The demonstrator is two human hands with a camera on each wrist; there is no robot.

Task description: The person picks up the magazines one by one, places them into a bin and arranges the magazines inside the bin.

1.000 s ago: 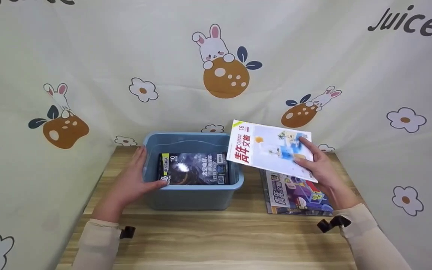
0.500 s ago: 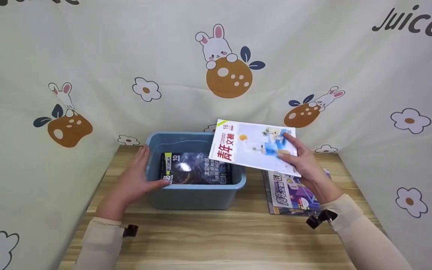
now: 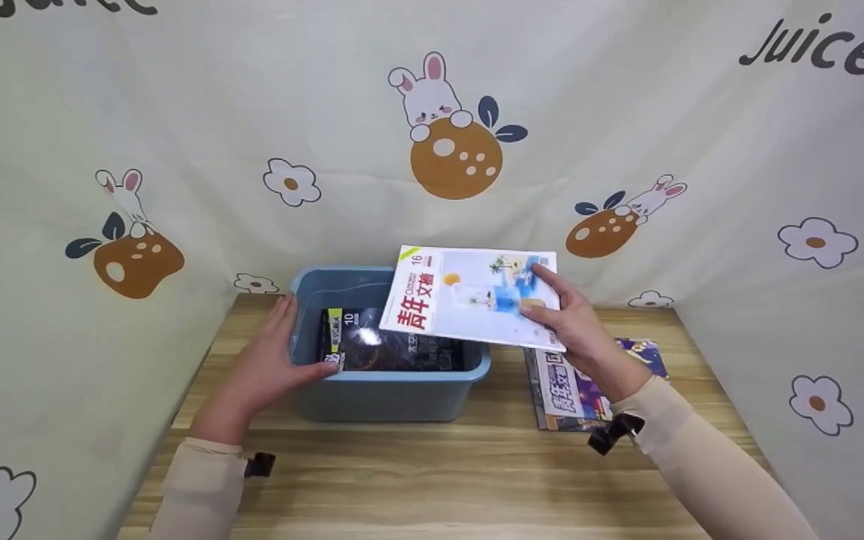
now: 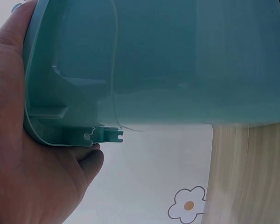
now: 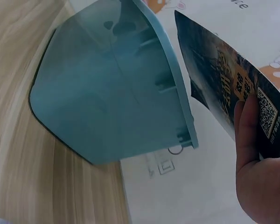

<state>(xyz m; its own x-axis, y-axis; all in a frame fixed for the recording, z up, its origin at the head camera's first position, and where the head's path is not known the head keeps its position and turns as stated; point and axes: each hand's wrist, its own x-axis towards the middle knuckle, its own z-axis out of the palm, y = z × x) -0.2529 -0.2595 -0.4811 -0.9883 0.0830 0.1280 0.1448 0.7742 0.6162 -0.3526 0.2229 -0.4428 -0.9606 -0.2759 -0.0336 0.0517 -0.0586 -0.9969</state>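
Note:
A white magazine (image 3: 469,300) with red title characters and a beach picture is in my right hand (image 3: 578,330), pinched at its right edge between thumb and fingers. It hangs over the right part of a blue plastic bin (image 3: 387,397). In the right wrist view, the magazine's dark back cover (image 5: 224,70) shows a QR code, and its lower corner is beside the bin's rim. My left hand (image 3: 263,367) grips the bin's left rim, thumb across the front corner. A dark magazine (image 3: 361,341) lies face up inside the bin, partly hidden under the white one.
More magazines (image 3: 567,397) lie stacked on the wooden table (image 3: 402,480) to the right of the bin, partly behind my right forearm. A printed cloth (image 3: 342,97) with rabbits and oranges hangs behind and on both sides.
My right hand has carried the white magazine leftward, from beside the bin's right rim to over its opening. The stack at right shows more. My left hand keeps its place on the bin.

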